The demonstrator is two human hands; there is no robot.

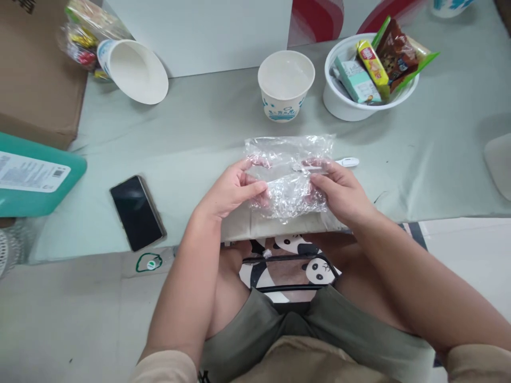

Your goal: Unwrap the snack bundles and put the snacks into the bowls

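Note:
A crinkled clear plastic bag (288, 159) is held over the near edge of the table (199, 143). My left hand (231, 189) pinches its left side with thumb and fingers closed on the film. My right hand (339, 189) grips its right side, fingers partly behind the plastic. A small white clip-like piece (346, 162) lies on the table right by my right hand's fingertips; it may be touching the bag.
An upright paper cup (286, 82) stands behind the bag. A white bowl (339, 101) of snack packets sits at the back right. A tipped paper cup (133, 69), a cardboard box (35, 74), a teal box (35, 175) and a black phone (138, 213) lie left.

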